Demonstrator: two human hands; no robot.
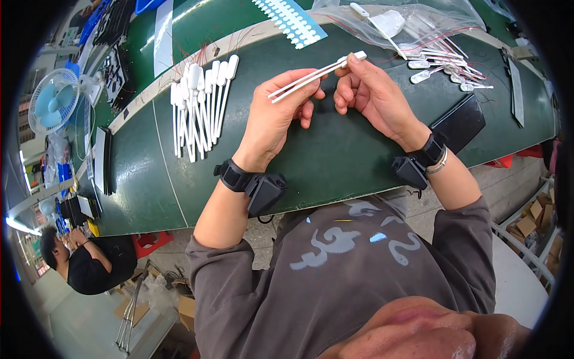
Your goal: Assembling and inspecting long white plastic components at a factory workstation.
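Both my hands are raised over the green table [335,161]. Between them is a white plastic stick [299,82] with a wider head, lying side by side with a second thin white shaft. My left hand [272,113] pinches the shafts near the middle. At the head end, my right hand [378,99] grips between thumb and forefinger, its other fingers curled. Left of my hands lies a fanned group of similar white sticks [194,76], heads away from me, with thin red wires beyond. Another loose pile of white sticks [420,64] with red wires lies to the right.
A clear plastic bag [412,24] lies at the far right. Beyond my hands is a light-blue sheet of white stickers [290,24]. A flat black object [469,119] rests beside my right wrist. A fan [54,102] and a seated person [98,263] are at the left.
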